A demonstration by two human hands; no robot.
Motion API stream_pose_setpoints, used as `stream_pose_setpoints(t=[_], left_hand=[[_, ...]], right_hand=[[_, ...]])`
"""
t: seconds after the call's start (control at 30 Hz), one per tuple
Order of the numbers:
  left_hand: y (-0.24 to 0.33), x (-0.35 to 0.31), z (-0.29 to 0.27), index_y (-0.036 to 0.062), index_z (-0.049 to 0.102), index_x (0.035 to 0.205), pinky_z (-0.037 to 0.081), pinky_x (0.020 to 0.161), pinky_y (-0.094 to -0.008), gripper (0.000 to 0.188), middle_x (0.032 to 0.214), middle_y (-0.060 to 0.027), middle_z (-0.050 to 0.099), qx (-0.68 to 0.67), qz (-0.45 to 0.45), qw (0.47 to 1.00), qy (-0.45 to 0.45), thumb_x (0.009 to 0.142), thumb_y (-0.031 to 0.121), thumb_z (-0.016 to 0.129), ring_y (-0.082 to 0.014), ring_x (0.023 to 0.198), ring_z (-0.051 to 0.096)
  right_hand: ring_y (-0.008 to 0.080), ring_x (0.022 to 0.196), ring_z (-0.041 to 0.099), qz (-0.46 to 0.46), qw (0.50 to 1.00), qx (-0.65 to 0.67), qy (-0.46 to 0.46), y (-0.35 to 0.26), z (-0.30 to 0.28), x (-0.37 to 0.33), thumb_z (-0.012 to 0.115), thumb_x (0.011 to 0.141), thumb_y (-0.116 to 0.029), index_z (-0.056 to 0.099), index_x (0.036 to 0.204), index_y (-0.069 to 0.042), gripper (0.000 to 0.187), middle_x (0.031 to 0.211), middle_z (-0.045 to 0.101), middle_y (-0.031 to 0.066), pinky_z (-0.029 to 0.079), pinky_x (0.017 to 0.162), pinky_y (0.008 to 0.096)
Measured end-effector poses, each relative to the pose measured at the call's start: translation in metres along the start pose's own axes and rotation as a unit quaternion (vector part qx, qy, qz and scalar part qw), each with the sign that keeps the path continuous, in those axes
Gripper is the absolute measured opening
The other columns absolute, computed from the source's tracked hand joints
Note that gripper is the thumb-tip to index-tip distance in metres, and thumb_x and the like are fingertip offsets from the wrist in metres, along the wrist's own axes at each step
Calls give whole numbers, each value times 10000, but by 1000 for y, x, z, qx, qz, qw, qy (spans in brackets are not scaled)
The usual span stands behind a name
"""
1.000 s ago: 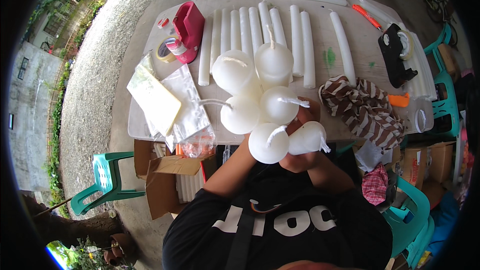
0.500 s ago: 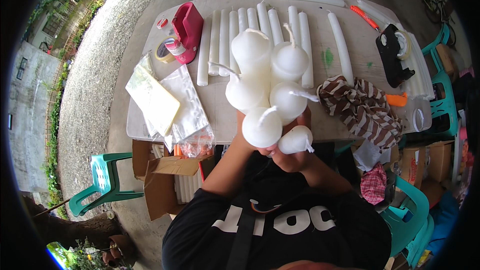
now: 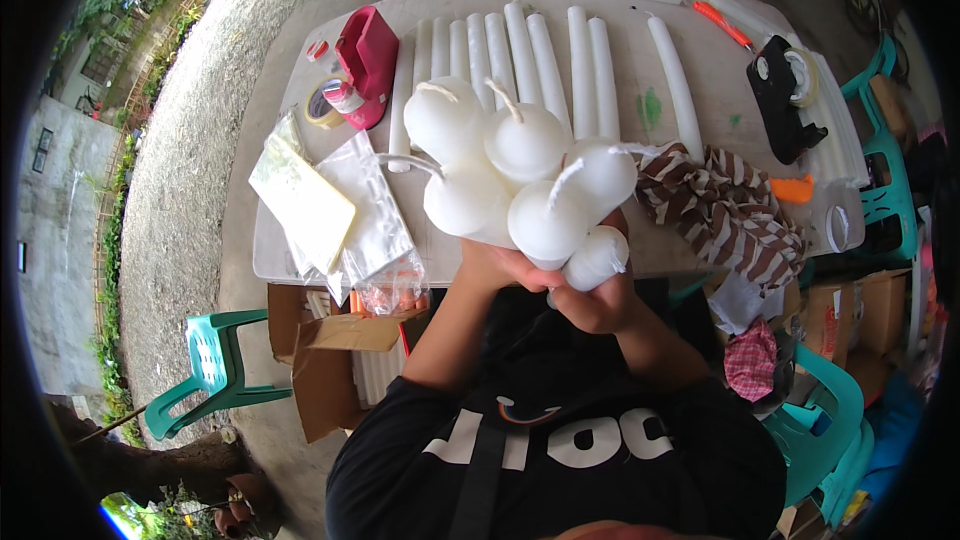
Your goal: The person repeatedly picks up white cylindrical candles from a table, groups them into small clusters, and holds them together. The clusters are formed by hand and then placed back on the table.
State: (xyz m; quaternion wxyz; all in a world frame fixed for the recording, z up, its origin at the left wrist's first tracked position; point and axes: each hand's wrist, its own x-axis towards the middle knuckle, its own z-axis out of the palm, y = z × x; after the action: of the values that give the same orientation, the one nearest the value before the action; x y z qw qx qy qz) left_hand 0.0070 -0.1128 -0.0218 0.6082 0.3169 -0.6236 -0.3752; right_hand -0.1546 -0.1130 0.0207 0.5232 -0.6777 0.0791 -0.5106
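Note:
I hold a bundle of thick white candles [image 3: 525, 145] upright toward me, their rounded, wicked ends spread out at uneven heights. My left hand [image 3: 505, 268] wraps the lower left of the bundle, its fingers partly covered by the candles. Around the lower right side closes my right hand [image 3: 598, 308], just behind the smallest-looking candle end. The candles' far ends are hidden beneath the bundle. Beyond it, a row of long white candles [image 3: 497, 55] lies on the grey table [image 3: 720, 85], with a single candle [image 3: 675, 85] apart to the right.
Left on the table are plastic bags [image 3: 300, 198], a tape roll [image 3: 320, 105] and a pink tape dispenser [image 3: 368, 60]. A striped cloth [image 3: 725, 215], black tape dispenser [image 3: 782, 105] and orange cutter [image 3: 722, 24] lie right. A cardboard box [image 3: 318, 395] and green stool [image 3: 212, 360] stand below left.
The bundle has tilted, its upper candle ends moving left and down, and the candle ends have shifted against each other. Both hands keep hold of it.

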Motion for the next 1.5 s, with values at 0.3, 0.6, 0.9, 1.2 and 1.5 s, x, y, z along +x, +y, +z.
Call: stream_pose_setpoints(t=[0.3,0.6,0.9,1.2,1.5], left_hand=[[-8,0,-3,34,440,1292,436,922,-350,950,1218,-78,531,-11,77,996,43,570,493,854,-220,1089,537],[-5,-3,-4,-11,432,1298,479,898,-389,1081,1212,-125,547,-54,14,997,50,503,580,863,-243,1067,565],[-13,-4,-13,22,396,1334,416,965,-383,1093,1263,-105,501,21,76,996,-37,531,628,824,-241,1139,504],[30,-7,-11,0,466,1260,456,914,-363,858,1182,-113,558,126,-13,992,21,586,361,855,-221,1064,554],[48,-1,-3,-35,556,1136,495,846,-333,581,1034,-115,642,43,-22,993,105,632,126,796,-192,972,609]], right_hand=[[326,1412,214,-11,1000,6,4,0,3,1,499,726,27,88,1495,-54,876,1522,167,242,188,1117,410],[351,1418,187,11,1000,-12,2,1,4,0,525,732,4,68,1491,-33,887,1519,161,255,130,1136,412],[338,1402,210,45,999,-16,-9,-2,2,1,534,729,-20,91,1477,-7,870,1489,206,257,109,1133,421],[256,1240,416,-35,989,-144,21,-7,0,2,609,816,-47,183,1420,71,748,1333,379,184,331,1034,382],[252,1070,544,58,989,-113,74,-16,-9,10,672,828,-72,368,1321,22,587,1196,502,169,435,911,359]])
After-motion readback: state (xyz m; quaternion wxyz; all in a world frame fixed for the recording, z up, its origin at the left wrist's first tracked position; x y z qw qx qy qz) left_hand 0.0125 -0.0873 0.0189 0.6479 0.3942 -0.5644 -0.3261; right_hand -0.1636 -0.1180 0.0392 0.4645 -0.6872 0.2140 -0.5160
